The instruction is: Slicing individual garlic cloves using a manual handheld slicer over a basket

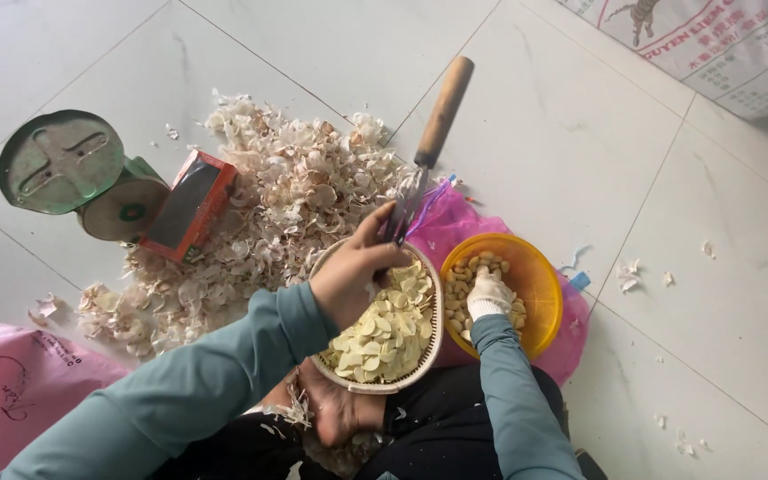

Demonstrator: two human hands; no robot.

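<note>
My left hand [351,277], bare, is shut around the metal part of a knife [409,203] whose wooden handle [444,108] points away from me. It hovers over a white basket [435,313] full of sliced garlic [384,333]. My right hand [489,294], in a white glove, reaches into a yellow bowl [546,277] of peeled garlic cloves [464,271], fingers down among them; whether it holds a clove is hidden. Both sleeves are teal.
A big heap of garlic skins [277,200] covers the tiled floor to the left. A green kitchen scale [64,164] and a red box [190,206] lie beside it. A pink bag [455,227] sits under the bowls, another [11,391] lower left. A printed sack [731,44] lies top right. My bare foot [340,411] rests below the basket.
</note>
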